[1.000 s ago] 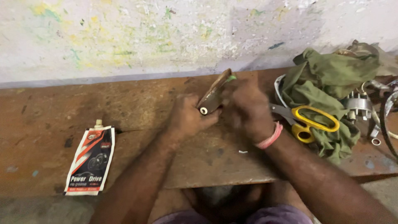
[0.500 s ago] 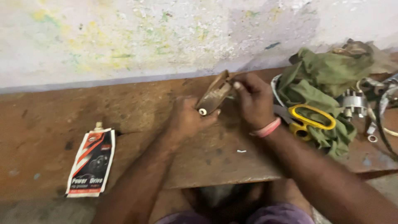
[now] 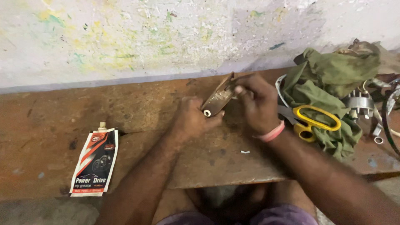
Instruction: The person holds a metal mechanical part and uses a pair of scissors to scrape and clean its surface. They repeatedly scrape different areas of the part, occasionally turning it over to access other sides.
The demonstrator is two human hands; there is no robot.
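Left hand (image 3: 192,121) clamps lower end of a brown metal part (image 3: 217,99), steadying it tilted above the bench (image 3: 137,108). Right hand (image 3: 256,102) pinches its upper edge. Scissors (image 3: 312,121) w/ yellow handles on green cloth (image 3: 329,79) nearby; grease pouch (image 3: 95,161) well left.

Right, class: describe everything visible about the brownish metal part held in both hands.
The metal part is a dull brown, flattish piece, tilted up towards the wall, with a small pale round end facing the camera. The left hand grips its lower end; the right hand pinches its upper end. It is held just above the rusty bench.
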